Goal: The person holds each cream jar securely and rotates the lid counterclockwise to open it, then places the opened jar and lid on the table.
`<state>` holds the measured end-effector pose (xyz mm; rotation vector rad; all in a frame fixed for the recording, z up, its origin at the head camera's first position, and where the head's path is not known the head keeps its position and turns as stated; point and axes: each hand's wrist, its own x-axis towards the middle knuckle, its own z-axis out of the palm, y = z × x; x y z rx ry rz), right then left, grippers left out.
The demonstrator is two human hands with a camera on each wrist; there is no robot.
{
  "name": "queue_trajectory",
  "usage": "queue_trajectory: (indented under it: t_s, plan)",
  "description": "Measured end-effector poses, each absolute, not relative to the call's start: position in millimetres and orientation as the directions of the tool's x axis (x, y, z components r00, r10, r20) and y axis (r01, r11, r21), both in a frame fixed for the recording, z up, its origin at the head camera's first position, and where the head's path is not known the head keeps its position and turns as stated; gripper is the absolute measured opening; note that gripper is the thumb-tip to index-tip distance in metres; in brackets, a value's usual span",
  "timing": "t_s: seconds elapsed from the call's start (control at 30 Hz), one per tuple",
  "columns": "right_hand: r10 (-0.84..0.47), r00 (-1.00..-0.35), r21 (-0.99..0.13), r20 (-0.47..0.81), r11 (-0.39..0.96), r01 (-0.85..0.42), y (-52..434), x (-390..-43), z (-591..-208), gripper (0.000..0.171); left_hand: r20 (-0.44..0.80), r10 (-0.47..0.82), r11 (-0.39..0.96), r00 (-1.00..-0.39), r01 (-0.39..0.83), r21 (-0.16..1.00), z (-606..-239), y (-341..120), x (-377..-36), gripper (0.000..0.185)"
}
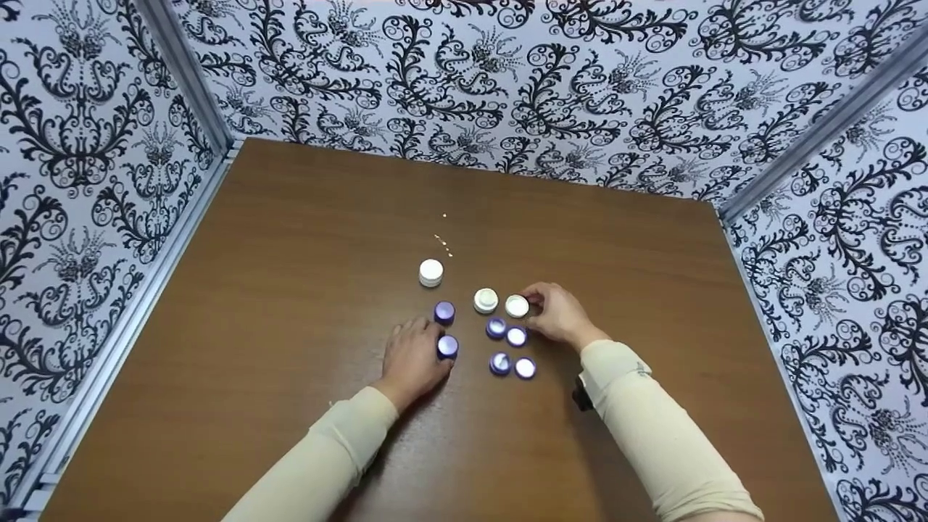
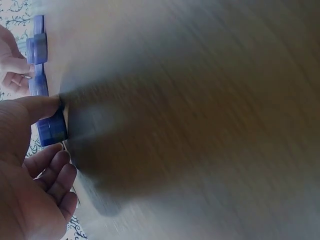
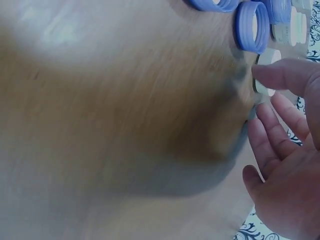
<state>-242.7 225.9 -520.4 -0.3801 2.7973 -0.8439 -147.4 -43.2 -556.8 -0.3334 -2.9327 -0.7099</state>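
My left hand (image 1: 415,359) pinches a closed purple jar (image 1: 447,346) between thumb and fingers; in the left wrist view the thumb lies along one side of the jar (image 2: 52,131). Just beyond it stands another closed purple jar (image 1: 444,312). My right hand (image 1: 558,313) holds the edge of a white lid (image 1: 517,306), which lies with its inside up on the table. In the right wrist view the thumb covers part of that lid (image 3: 269,57). Beside the lid is an open white jar (image 1: 486,300) with pale contents.
Two open purple jars (image 1: 499,363) stand between the hands, each beside an upturned purple lid (image 1: 525,367). A closed white jar (image 1: 431,272) is farther back. Small pale crumbs (image 1: 444,243) dot the brown table (image 1: 326,239). Patterned walls (image 1: 464,80) enclose the back and sides.
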Motion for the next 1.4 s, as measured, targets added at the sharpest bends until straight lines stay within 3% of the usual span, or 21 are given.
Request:
queue_trajectory:
  t_s: [0.2,0.3,0.47,0.67,0.97,1.4]
  plan:
    - [-0.263,-0.965,-0.600,-0.010,0.773,-0.204,220.6,-234.6,-516.2,0.041,0.163,0.182,0.860,-0.970,0.237,0.452,-558.3,-47.0,-147.4,0.042]
    - [-0.286,-0.955,-0.589,0.075,0.760,-0.274,207.8,-226.6,-510.2,0.036,0.175,0.172,0.852,-0.969,0.236,0.468,-557.4,-49.6,-146.3,0.042]
    - [-0.440,-0.880,-0.494,0.179,0.733,-0.467,178.1,-205.7,-502.8,0.026,0.199,0.157,0.843,-0.967,0.236,0.484,-554.9,-51.2,-146.0,0.040]
    - [-0.619,-0.771,-0.402,0.146,0.675,-0.618,148.6,-185.9,-504.8,0.027,0.257,0.147,0.829,-0.955,0.261,0.495,-554.5,-50.4,-146.3,0.037]
    - [-0.631,-0.765,-0.403,0.130,0.671,-0.622,135.7,-177.0,-512.2,0.031,0.307,0.143,0.807,-0.941,0.290,0.515,-554.0,-50.5,-144.9,0.036]
    - [-0.560,-0.826,-0.444,0.065,0.725,-0.527,134.0,-172.9,-516.0,0.032,0.288,0.156,0.801,-0.945,0.291,0.523,-552.4,-48.3,-142.2,0.039]
